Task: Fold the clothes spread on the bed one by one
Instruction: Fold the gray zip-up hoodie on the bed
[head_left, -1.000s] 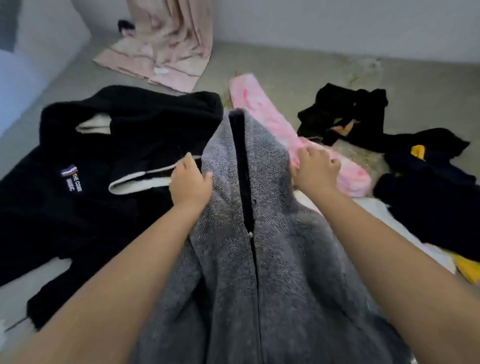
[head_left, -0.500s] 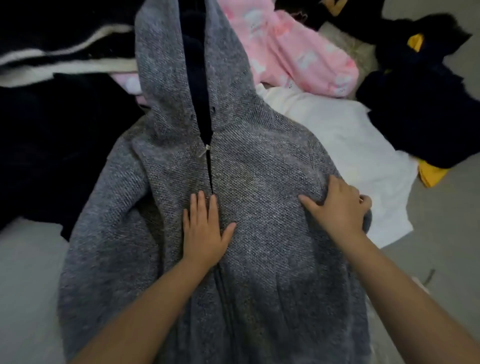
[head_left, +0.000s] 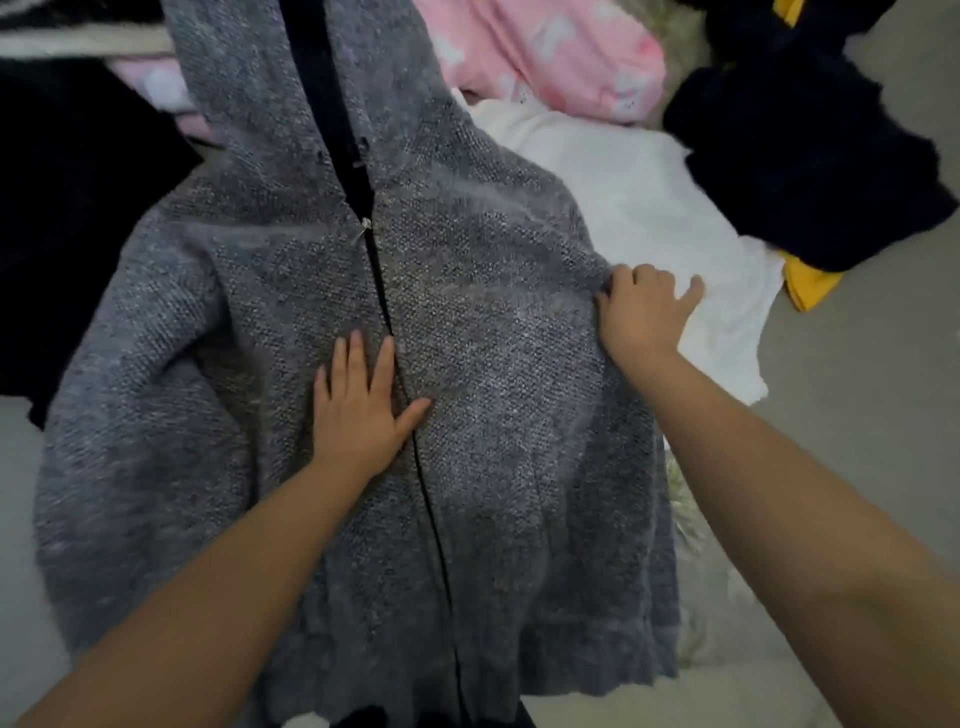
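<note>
Grey zip hoodie lies face up at frame centre on the bed, hood toward 12 o'clock, hem toward 6, zip closed from chest down, open above into the hood.

Left hand: flat on the chest panel just left of the zip, fingers straight and spread, thumb across the zip line, pressing the fabric, gripping nothing.

Right hand: at 3 o'clock on the hoodie's right shoulder edge. Fingers bent over the edge where the sleeve starts; looks like a pinch on the grey fabric, but the fingertips are partly hidden and blurred, so not certain. Little finger sticks out over the white garment.

Around it:
- white garment under the hoodie's right side, 2 o'clock
- pink patterned garment at 1 o'clock, touching the white one
- dark navy garment with yellow trim at 2–3 o'clock, overlapping the white one's far corner
- black garment at 9–10 o'clock, partly under the hoodie's left sleeve
</note>
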